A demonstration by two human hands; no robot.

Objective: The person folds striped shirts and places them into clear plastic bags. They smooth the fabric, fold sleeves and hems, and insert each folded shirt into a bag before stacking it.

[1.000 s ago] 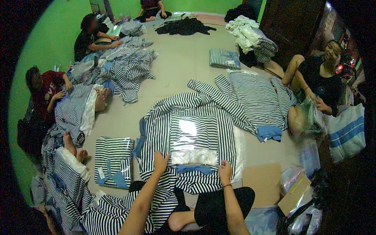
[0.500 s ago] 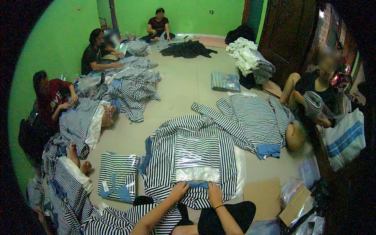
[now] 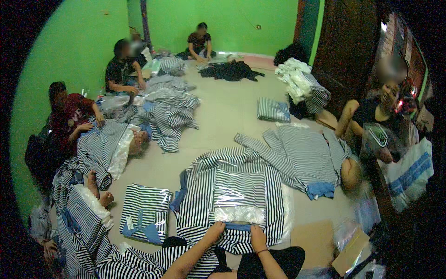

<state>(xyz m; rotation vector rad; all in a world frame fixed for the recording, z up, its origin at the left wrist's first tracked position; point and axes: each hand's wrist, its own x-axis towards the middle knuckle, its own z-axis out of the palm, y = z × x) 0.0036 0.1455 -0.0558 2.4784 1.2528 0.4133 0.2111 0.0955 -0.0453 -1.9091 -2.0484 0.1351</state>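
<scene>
Gripping the blue band (image 3: 238,227) of a striped garment (image 3: 274,200) with left hand (image 3: 214,232) and right hand (image 3: 258,237), near either end; having the garment spread on the floor (image 3: 223,104) ahead, with clear plastic (image 3: 239,193) over its middle; seeing a bagged bundle (image 3: 146,209) at left.

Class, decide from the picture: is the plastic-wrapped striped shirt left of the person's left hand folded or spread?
Folded: the striped shirt forms a compact, roughly rectangular packet under shiny clear plastic, with no sleeve trailing out.

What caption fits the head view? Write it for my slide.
Left hand and right hand at opposite ends of blue cloth on a striped garment, with clear plastic beyond.
</scene>
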